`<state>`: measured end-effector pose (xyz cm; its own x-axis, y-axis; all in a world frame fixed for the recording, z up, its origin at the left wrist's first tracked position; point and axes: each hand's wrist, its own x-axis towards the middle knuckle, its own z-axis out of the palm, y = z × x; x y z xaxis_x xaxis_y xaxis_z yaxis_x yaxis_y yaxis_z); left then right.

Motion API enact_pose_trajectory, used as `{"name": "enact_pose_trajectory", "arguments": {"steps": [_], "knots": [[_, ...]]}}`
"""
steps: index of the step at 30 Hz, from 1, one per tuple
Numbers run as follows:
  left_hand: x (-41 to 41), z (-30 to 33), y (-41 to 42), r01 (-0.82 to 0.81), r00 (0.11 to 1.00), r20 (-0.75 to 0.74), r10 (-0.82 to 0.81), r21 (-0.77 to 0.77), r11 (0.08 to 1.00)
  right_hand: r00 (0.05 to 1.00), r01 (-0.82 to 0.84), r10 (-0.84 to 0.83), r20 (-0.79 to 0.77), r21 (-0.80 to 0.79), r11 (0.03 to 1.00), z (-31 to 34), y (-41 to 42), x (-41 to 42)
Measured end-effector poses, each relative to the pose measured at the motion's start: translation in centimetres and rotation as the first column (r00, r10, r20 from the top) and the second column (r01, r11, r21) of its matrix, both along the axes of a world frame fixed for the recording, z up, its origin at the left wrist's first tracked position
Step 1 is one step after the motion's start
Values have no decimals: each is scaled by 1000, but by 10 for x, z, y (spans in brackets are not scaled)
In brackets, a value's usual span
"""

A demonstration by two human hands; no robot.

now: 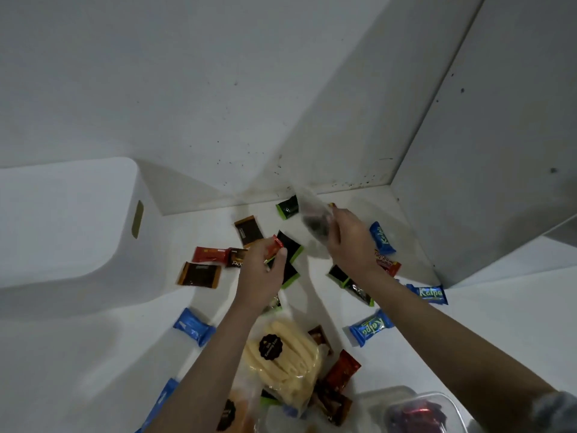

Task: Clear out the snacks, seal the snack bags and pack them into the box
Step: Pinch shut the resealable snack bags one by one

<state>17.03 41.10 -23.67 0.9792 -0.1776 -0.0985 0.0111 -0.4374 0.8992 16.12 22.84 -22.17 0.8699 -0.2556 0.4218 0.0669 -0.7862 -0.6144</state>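
Several small wrapped snacks lie scattered on the white counter (93,354): blue ones (371,328), brown ones (199,275), black-and-green ones (287,207). My left hand (262,273) pinches a small red snack packet (274,249) above the pile. To its right, my right hand (349,242) grips a clear plastic bag (312,214) with dark snacks inside, held up near the back wall. A large white box (71,226) with a handle slot stands at the left.
A clear bag of pale yellow sticks (287,357) lies near the front, with an orange snack bag (237,414) beside it. At the bottom right sits a clear plastic container (418,410) holding red wrappers. White walls enclose the corner behind and to the right.
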Motion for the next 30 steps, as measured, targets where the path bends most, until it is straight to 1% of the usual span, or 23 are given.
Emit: {"name": "enact_pose_trajectory", "arguments": {"steps": [2,3,5,6,8,11,13,14,16,18,19,23,27,30], "knots": [[3,22,6,11,999,-42,-17,-125,992,997,-62,54,48,196,979,24,11,-18],[2,35,10,27,999,-17,-31,-182,983,992,-105,86,87,248,963,36,19,-28],[-4,63,20,79,995,83,-56,-305,949,973,-201,151,176,315,928,55,36,-46],[-7,76,25,103,991,121,-62,-376,921,964,-237,173,201,360,903,63,44,-54],[-15,97,39,131,986,152,-64,-485,865,960,-270,192,206,480,835,78,59,-69],[-27,119,58,152,984,164,-73,-549,822,962,-272,201,183,625,732,100,76,-86],[-37,130,69,172,979,187,-83,-538,825,969,-246,162,187,667,703,117,85,-96],[-43,135,75,186,975,205,-88,-524,832,972,-229,135,191,658,718,126,88,-101],[-54,147,86,223,964,238,-117,-492,842,978,-195,118,170,561,804,141,94,-111],[-65,158,98,260,953,265,-149,-458,850,980,-192,152,126,436,879,157,100,-120],[-70,163,105,270,949,272,-158,-445,854,980,-198,169,106,409,891,165,105,-125],[-91,182,133,296,940,281,-192,-396,869,971,-231,235,36,374,898,192,119,-141],[-111,197,157,335,922,307,-235,-332,882,940,-276,330,-82,383,882,212,140,-151],[-121,204,171,359,911,304,-278,-255,898,917,-334,390,-87,369,868,222,162,-156]]}}
